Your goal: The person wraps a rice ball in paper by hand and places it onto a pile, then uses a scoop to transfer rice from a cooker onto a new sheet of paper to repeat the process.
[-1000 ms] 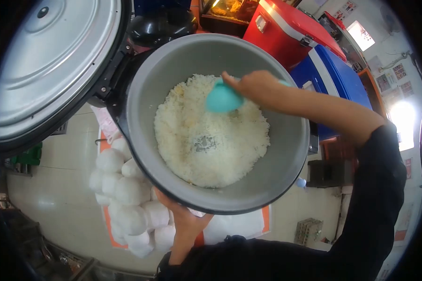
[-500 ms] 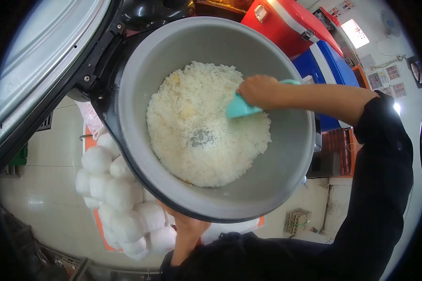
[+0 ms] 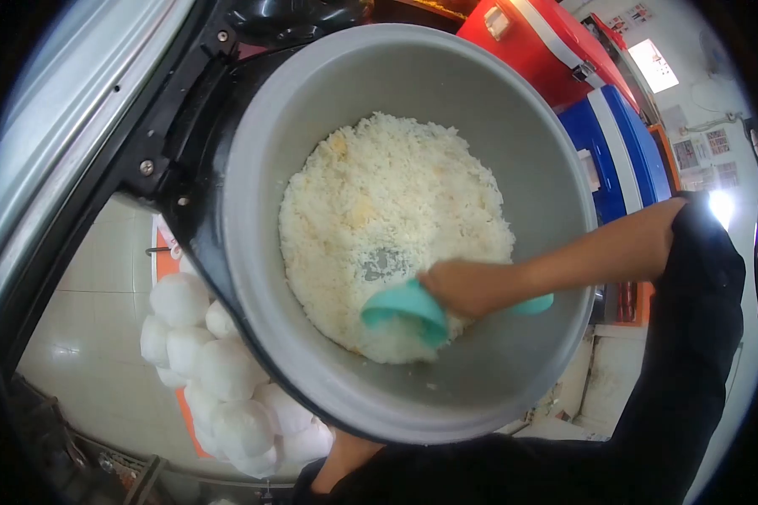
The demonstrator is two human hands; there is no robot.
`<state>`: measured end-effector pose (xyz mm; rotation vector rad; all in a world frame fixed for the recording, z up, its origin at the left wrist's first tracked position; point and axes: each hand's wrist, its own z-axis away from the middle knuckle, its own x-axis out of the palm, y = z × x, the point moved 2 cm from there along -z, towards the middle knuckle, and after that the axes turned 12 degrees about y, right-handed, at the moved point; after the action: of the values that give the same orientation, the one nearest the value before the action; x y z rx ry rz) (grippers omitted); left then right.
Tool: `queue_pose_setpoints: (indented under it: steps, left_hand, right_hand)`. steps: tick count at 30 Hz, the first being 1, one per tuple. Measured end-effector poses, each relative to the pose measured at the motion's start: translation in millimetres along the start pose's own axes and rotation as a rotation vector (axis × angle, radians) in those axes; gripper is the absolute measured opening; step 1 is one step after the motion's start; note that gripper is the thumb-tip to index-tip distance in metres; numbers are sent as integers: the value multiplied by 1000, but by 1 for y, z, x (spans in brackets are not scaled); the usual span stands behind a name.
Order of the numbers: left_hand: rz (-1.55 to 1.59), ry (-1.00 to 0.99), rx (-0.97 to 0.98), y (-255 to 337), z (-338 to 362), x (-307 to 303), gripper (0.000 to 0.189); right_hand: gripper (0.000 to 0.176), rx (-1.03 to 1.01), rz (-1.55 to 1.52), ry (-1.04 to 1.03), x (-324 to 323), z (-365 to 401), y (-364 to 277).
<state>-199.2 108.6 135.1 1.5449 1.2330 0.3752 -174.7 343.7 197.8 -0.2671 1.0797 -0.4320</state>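
While our right hand [image 3: 467, 286] clamps the scoop [image 3: 400, 307] at six o'clock in the rice [image 3: 396, 210], the pot [image 3: 514, 126] hides our left hand; we cannot tell its grip.

Can't see the left hand past its wrist [image 3: 344, 454] under the grey pot [image 3: 446, 84], nor the middle of the teal scoop [image 3: 400, 307] inside the closed right hand [image 3: 459, 288], nor the whole lid [image 3: 50, 143], cut off at the left edge, nor read the tiny wall posters [image 3: 706, 164].
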Motion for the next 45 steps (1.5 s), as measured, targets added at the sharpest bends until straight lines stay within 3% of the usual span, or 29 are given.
queue_pose_setpoints:
  steps: [2,4,5,7,11,13,16,18,20,27,29,32,34,35,39,43,45]
  left_hand:
    - [10,-22,-22,0,0,-2,62]
    - [13,-39,-39,-2,0,-2,60]
    - [20,-50,-57,-2,-1,-3,59]
    - [36,-68,-95,-4,-2,-5,57]
    - [75,-111,-219,-8,-5,-11,54]
    - [87,-125,-269,-10,-5,-16,52]
    - [102,-130,-307,-13,-3,-20,50]
    - [113,-132,-308,-14,-4,-18,48]
    - [114,-138,-317,-17,-2,-19,47]
    - [141,-148,-355,-19,-1,-20,41]
    - [160,-148,-377,-19,0,-20,40]
    - [188,-144,-392,-18,0,-20,38]
    - [95,-334,-617,-23,1,-19,40]
    - [90,-339,-613,-25,1,-20,40]
    - [-15,-304,-222,-28,-11,-15,60]
    - [-74,-174,-153,-7,-33,-17,52]
    - [9,-231,-277,-17,-25,-15,56]
  right_hand:
    - [28,-54,-117,33,4,-9,-16]
    - [33,354,-315,-175,-1,-28,-25]
    - [33,352,-333,-175,-8,-30,-33]
    - [48,722,-543,-306,-34,-28,-40]
    - [45,491,-510,-322,-57,-14,-8]
    - [32,-25,71,-25,-65,-11,26]
    - [19,-115,306,64,-50,-6,37]
    - [15,-61,234,70,-38,-11,28]
    - [21,100,151,-58,-33,-25,18]
    - [42,76,61,-55,-8,-49,6]
    - [49,532,-226,-122,-7,-47,3]
    - [56,520,-227,-230,-16,-42,-9]
    - [56,502,-211,-251,-25,-38,-18]
    - [56,484,-190,-277,-29,-36,-23]
    - [56,494,-240,-309,-37,-30,-26]
    - [55,440,-340,-482,-47,-11,-21]
    - [55,453,-438,-568,-58,-12,-6]
